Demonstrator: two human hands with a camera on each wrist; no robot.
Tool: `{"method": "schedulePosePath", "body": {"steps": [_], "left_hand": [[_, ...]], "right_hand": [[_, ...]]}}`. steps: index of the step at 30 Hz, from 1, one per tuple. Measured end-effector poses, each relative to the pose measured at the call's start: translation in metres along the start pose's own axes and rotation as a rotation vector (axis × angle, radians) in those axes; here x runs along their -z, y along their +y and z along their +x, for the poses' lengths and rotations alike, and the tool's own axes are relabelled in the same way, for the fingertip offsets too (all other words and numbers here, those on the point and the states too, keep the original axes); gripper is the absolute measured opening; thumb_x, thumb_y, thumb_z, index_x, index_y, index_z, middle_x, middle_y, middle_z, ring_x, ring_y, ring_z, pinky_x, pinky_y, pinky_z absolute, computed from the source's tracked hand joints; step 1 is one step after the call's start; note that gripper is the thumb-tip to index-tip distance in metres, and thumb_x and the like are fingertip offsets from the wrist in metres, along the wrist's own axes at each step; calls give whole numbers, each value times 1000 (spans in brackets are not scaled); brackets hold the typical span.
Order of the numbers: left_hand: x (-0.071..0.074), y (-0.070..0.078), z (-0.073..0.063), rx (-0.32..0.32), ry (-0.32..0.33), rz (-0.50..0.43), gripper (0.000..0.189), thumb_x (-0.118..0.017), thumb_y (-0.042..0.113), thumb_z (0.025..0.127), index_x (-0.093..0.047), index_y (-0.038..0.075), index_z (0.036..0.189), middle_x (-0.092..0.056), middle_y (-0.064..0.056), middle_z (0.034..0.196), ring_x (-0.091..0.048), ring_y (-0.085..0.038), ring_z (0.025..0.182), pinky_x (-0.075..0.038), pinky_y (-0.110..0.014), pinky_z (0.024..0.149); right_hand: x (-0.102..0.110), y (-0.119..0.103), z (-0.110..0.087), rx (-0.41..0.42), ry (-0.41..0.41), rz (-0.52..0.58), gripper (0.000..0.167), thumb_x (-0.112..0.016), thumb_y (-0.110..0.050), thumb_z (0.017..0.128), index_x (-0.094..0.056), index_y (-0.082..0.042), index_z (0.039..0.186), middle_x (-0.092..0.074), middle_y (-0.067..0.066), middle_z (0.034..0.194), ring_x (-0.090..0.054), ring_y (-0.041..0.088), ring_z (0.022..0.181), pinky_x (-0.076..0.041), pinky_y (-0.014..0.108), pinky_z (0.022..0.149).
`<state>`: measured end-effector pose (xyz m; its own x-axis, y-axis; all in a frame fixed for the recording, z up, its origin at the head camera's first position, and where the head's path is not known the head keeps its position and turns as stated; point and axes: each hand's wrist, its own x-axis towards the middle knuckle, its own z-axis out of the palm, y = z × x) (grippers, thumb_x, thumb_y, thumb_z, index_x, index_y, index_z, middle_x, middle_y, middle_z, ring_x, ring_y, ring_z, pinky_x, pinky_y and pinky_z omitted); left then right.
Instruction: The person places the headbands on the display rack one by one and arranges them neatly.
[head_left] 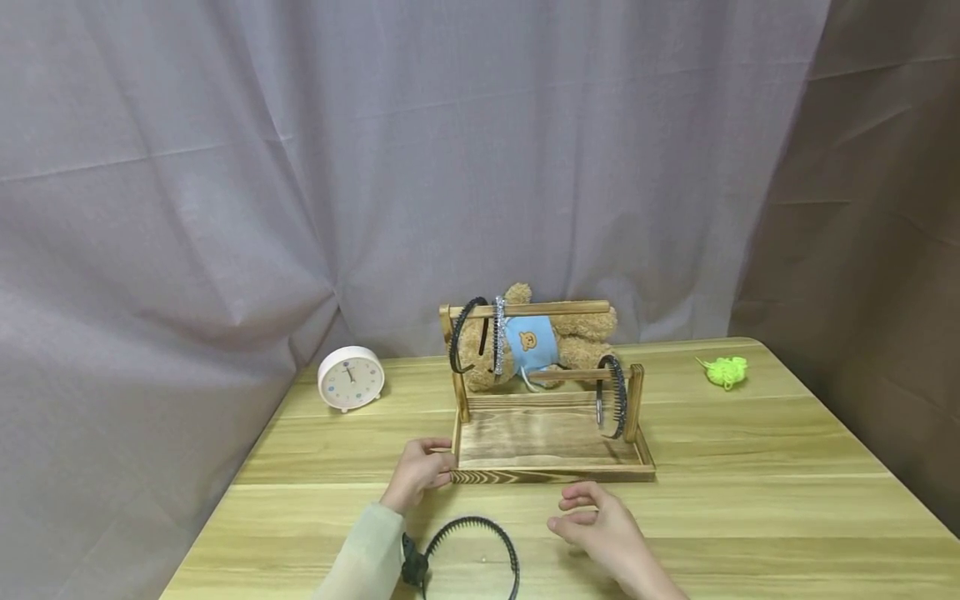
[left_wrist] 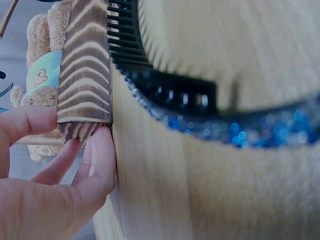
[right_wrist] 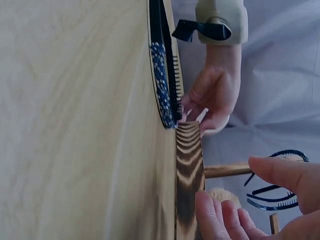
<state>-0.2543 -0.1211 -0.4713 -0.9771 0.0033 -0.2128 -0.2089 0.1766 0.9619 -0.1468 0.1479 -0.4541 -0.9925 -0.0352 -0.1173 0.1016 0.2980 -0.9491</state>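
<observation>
My left hand (head_left: 422,471) touches the left front corner of a wooden rack (head_left: 555,477) with its fingertips; the left wrist view shows them against the tray's end. My right hand (head_left: 600,529), fingers loosely bent and holding nothing, hovers by the tray's front edge. A black toothed headband (head_left: 468,331) and a silver glittery headband (head_left: 499,333) hang on the rack's upper bar. Another dark headband (head_left: 617,400) hangs from the lower bar at right. On the table in front lies a black headband (head_left: 480,522); blue stones on it show in the left wrist view.
Behind the rack a brown teddy bear (head_left: 581,325) in a blue top lies on its side. A white round clock (head_left: 351,379) stands at left. Lime-green yarn (head_left: 725,372) lies at right. Grey curtain (head_left: 525,150) hangs behind the wooden table (head_left: 750,500).
</observation>
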Motion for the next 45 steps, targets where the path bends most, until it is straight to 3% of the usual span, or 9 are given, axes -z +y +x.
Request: {"method": "schedulePosePath", "body": {"steps": [12,18,25,31,34,37,40,43,45], "left_hand": [[1,-2,3,-4,-5,-1,49,-60,-2,79,-53,-13,126,-63,-18,101,-64,-14,75,-62,-33,75],[1,-2,2,-10,-15,-12,50,-61,-3,78,-53,-14,127,-64,-23,104,-65,-14,75,-62,-32,74],[1,-2,2,-12,-10,-29,49,-61,-3,77,-55,-13,125,-62,-13,95,-64,-12,71,-62,-29,71],[1,-3,3,-10,-14,-38,49,-61,-3,76,-55,-13,124,-62,-12,94,-63,-14,71,-62,-29,71],[1,-3,3,-4,-12,-33,48,-62,-3,77,-56,-12,124,-62,-12,93,-63,-14,71,-62,-29,71],[1,-2,2,-8,-16,-31,48,-61,-2,78,-55,-13,124,-63,-13,94,-63,-13,71,-62,-29,71],[1,-2,2,-12,-17,-28,48,-61,-2,78,-55,-13,124,-64,-16,97,-63,-13,72,-62,-29,71],[1,-2,3,-16,-16,-24,48,-61,-2,79,-54,-14,125,-65,-19,99,-63,-13,73,-62,-30,72],[1,-2,3,-16,-16,-23,48,-61,-2,78,-54,-14,125,-65,-18,98,-63,-13,72,-62,-31,72]], "right_hand": [[-17,3,0,73,-230,-13,52,-76,-16,82,-51,7,121,-60,18,114,-62,19,93,-60,39,76],[-28,3,-1,37,-317,-9,50,-77,-13,81,-50,9,117,-58,18,109,-61,20,91,-60,38,75],[-41,-3,2,38,-348,-138,49,-78,-11,78,-51,9,113,-55,16,105,-57,24,91,-56,43,77],[-57,-9,1,58,-367,-286,49,-78,-5,70,-53,7,110,-52,16,104,-53,28,84,-56,48,70],[-67,-13,1,64,-358,-400,57,-79,-2,64,-53,13,113,-52,28,113,-58,43,91,-55,62,76],[-73,-15,2,56,-352,-456,59,-78,3,65,-51,17,116,-47,39,121,-57,52,95,-52,67,80],[-75,-14,3,65,-351,-475,53,-73,7,67,-51,17,115,-49,37,118,-59,44,84,-55,63,76],[-75,-13,3,79,-351,-469,46,-68,10,67,-52,13,109,-52,24,101,-53,30,72,-57,53,67],[-73,-13,3,84,-341,-459,43,-67,9,65,-53,10,106,-51,19,97,-51,29,73,-56,51,66]]}}
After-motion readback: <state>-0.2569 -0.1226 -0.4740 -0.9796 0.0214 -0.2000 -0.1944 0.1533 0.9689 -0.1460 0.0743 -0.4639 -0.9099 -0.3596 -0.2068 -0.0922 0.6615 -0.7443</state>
